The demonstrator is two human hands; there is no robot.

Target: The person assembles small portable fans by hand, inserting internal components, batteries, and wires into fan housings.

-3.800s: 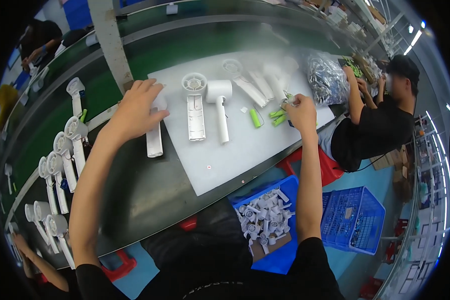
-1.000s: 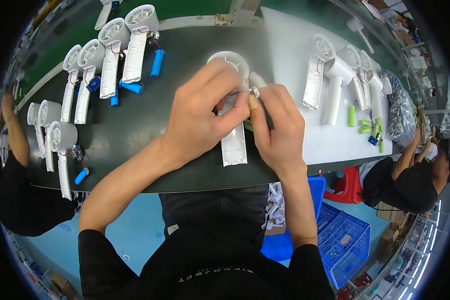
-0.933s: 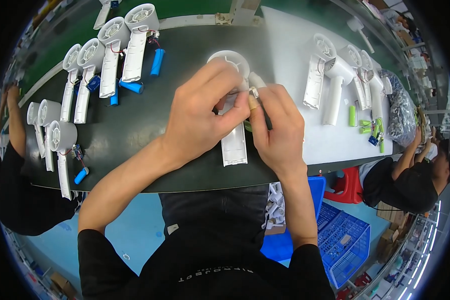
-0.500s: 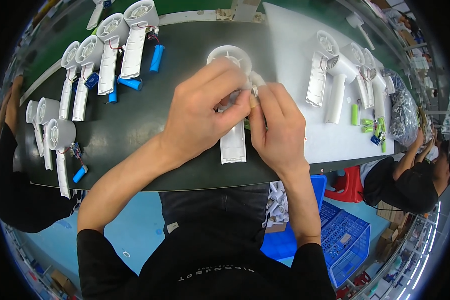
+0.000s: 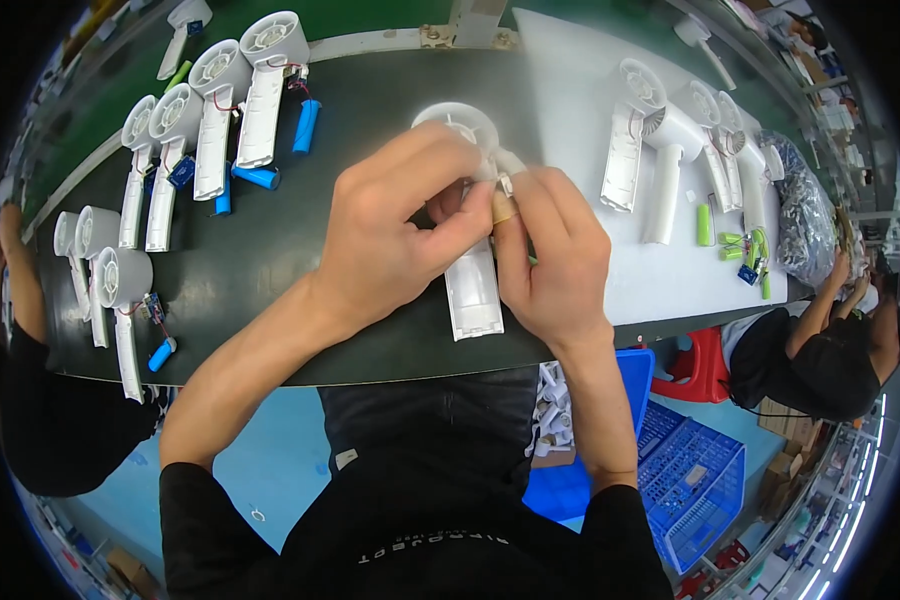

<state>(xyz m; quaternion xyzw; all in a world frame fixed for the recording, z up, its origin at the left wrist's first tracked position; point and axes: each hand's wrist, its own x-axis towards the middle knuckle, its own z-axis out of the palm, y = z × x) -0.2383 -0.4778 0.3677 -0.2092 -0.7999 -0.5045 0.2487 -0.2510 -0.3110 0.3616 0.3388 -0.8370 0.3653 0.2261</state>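
Observation:
In front of me a white handheld fan [image 5: 475, 300] lies on the dark table, its round head away from me and its open handle shell toward me. Over the neck of this fan my left hand [image 5: 390, 220] is closed, thumb and forefinger pinched together. My right hand [image 5: 560, 255] is closed too, fingertips meeting the left ones beside a small white piece [image 5: 506, 185]. A tan wrap [image 5: 504, 207] covers one right fingertip. Whatever lies between the fingertips is too small to make out, and the hands hide the fan's neck. A bit of green shows beneath the right fingers.
White fans [image 5: 210, 140] with blue cells [image 5: 306, 126] and circuit boards stand at left. On the white sheet [image 5: 640, 270] at right lie more fans [image 5: 662, 190], green cells [image 5: 704, 225] and a plastic bag [image 5: 805, 215]. Blue crates [image 5: 690, 480] are below; people sit either side.
The fan's handle end has swung slightly right and toward me. Both hands keep their pinch at the neck, barely shifted. The view has tilted a little.

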